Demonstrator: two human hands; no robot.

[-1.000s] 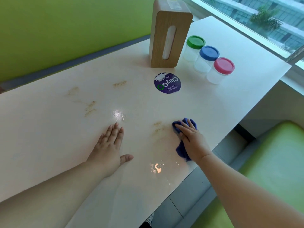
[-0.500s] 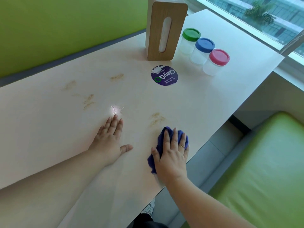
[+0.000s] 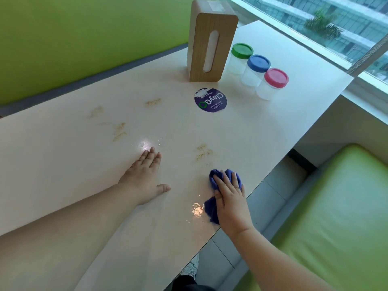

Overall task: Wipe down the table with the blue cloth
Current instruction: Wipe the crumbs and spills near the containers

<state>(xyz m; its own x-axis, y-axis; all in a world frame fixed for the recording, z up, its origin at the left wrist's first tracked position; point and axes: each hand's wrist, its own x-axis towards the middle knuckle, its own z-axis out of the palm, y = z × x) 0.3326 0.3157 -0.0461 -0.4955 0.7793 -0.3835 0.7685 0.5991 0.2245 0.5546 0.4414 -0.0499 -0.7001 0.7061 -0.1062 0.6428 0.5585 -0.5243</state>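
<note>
My right hand (image 3: 231, 199) presses flat on crumpled blue cloth (image 3: 211, 212), left hand (image 3: 144, 177) splayed flat on pale table (image 3: 63, 175). I'd sweep forward through tan crumb smear (image 3: 202, 152), pressure even.

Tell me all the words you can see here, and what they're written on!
"ClayGo": on the round purple sticker stuck to the table; it reads upside down from the head camera.
Smaller white lines on the same sticker: too small and blurred to read.
Pale label on top of the wooden tissue box: blurred, nothing readable.
The three jars: no writing visible.
</note>
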